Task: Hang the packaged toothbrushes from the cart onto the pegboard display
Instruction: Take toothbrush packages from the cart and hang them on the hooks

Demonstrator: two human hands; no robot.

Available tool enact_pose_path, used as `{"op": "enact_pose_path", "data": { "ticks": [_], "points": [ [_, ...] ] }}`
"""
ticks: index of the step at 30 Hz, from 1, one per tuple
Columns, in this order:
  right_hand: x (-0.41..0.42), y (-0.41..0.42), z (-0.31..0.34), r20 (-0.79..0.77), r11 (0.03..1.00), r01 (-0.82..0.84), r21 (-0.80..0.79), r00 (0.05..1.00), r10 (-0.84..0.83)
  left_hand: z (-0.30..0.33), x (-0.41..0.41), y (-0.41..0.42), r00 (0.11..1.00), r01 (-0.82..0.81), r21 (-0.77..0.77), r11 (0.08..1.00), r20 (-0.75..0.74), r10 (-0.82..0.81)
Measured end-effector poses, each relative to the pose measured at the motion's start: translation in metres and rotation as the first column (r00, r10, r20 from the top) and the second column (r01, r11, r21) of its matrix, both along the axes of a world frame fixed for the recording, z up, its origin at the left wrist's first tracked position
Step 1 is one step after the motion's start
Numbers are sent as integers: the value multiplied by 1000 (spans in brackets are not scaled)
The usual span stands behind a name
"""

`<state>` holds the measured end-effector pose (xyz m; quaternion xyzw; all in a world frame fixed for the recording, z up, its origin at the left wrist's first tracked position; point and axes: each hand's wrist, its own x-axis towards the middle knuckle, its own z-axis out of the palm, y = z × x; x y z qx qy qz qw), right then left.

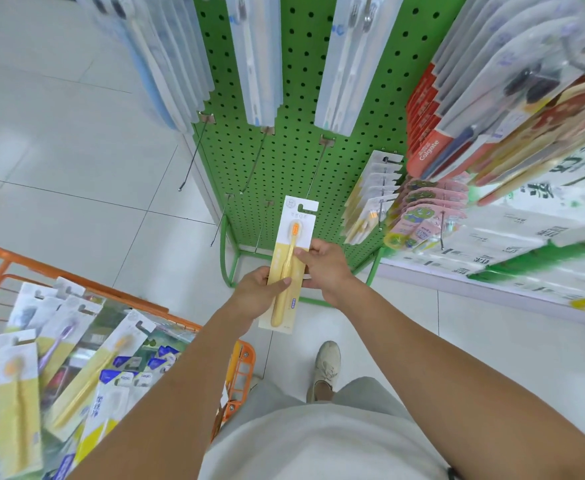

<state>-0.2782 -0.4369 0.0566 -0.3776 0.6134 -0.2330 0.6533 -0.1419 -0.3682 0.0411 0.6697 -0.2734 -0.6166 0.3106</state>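
step: hanging one pack (293, 261) | left grip (260, 292) and right grip (322, 268) both clamped on pack | next: thread its hang-slot onto bare peg (317, 168)

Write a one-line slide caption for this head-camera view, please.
Both hands, left hand and right hand, hold a yellow packaged toothbrush before the green pegboard, orange cart alongside.
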Motion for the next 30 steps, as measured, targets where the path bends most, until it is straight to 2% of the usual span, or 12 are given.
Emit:
{"op": "enact_pose_path", "data": {
  "ticks": [16,20,23,27,30],
  "points": [
    [-4,-1,-18,34,999,19,41,999,-21,-5,1,-4,993,75,112,991,78,-84],
    [0,-29,-29,-110,993,118,12,987,-116,-4,5,-7,989,10,96,995,149,-24],
    [4,-58,-23,-199,977,211,-4,958,-208,-2,12,-13,989,-48,87,995,142,35],
    [15,-97,-11,-233,956,270,115,943,-239,0,20,-19,989,-110,53,993,104,104],
    [24,-124,-4,-237,929,318,188,933,-271,-4,21,-15,986,-97,30,995,137,92]
  ]
}}
